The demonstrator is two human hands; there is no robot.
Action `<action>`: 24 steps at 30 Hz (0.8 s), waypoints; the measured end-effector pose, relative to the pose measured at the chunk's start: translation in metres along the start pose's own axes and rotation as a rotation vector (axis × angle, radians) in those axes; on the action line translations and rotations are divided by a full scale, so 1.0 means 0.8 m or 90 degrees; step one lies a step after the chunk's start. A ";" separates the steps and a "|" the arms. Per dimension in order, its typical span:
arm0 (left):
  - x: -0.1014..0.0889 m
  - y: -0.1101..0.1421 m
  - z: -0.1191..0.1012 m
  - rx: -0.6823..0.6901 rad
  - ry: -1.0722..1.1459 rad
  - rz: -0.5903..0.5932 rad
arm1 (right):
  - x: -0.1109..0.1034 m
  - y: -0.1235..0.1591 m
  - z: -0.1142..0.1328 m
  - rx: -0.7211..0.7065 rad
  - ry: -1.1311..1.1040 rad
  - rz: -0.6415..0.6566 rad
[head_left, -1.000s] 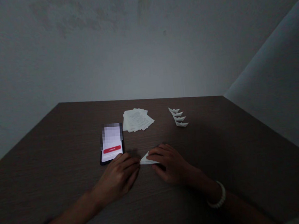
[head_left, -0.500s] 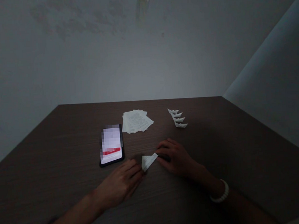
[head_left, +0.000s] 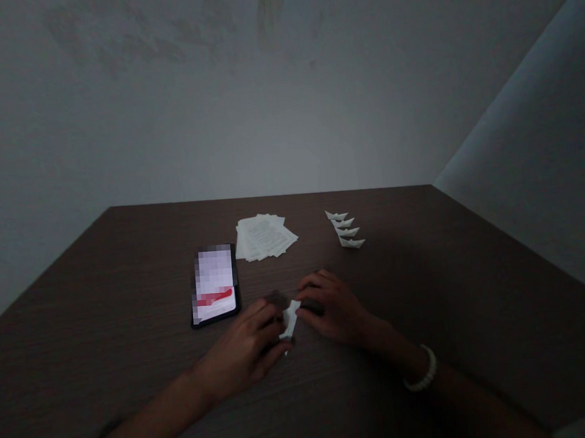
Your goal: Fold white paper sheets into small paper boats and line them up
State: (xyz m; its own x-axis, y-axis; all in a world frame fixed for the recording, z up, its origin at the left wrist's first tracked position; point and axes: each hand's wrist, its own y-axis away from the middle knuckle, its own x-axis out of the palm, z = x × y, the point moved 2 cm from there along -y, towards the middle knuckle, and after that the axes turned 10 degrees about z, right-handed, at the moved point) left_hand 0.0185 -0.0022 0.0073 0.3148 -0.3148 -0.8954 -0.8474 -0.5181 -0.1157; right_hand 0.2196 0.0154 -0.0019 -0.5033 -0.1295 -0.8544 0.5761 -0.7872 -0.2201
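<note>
Between my hands is a small folded piece of white paper [head_left: 290, 319], held just above or on the table near its front. My left hand [head_left: 254, 345] closes on its left and lower part, the thumb at the near side, so some of the paper is hidden. With fingertips and thumb pinched, my right hand [head_left: 331, 309] grips the upper right end; a white beaded bracelet [head_left: 423, 370] circles that wrist. Beyond my right hand several small folded paper boats [head_left: 347, 232] stand in a slanting row.
A phone with a lit screen [head_left: 214, 284] lies left of the paper, close to my left hand. Behind it is a loose pile of printed paper sheets [head_left: 264, 237]. The dark wooden table [head_left: 102, 292] meets a grey wall [head_left: 286, 126] at the back.
My left hand has shifted over the folded paper and covers more of it, and the paper now stands steeper. My right hand still pinches its end. The view has moved slightly.
</note>
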 end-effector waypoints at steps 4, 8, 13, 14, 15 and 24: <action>0.003 0.000 0.002 -0.015 0.012 -0.011 | 0.001 -0.005 0.000 -0.007 -0.021 -0.003; 0.003 -0.002 0.001 -0.010 0.017 -0.029 | 0.002 -0.010 -0.001 -0.007 -0.024 0.005; 0.000 -0.002 -0.001 0.010 0.028 -0.030 | 0.004 -0.012 -0.005 -0.022 -0.013 0.019; -0.001 -0.002 -0.002 0.009 0.027 -0.030 | 0.004 -0.012 -0.005 -0.030 -0.010 0.024; -0.001 -0.002 -0.003 0.007 0.024 -0.029 | 0.004 -0.012 -0.006 -0.041 -0.006 0.032; 0.002 -0.002 -0.004 -0.014 0.003 -0.033 | 0.005 -0.009 -0.013 -0.169 0.116 0.078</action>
State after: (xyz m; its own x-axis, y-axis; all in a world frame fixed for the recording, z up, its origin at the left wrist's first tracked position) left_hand 0.0215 -0.0042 0.0071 0.3596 -0.2906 -0.8867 -0.8201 -0.5517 -0.1518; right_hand 0.2200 0.0265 -0.0084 -0.3107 -0.0845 -0.9467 0.7845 -0.5852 -0.2052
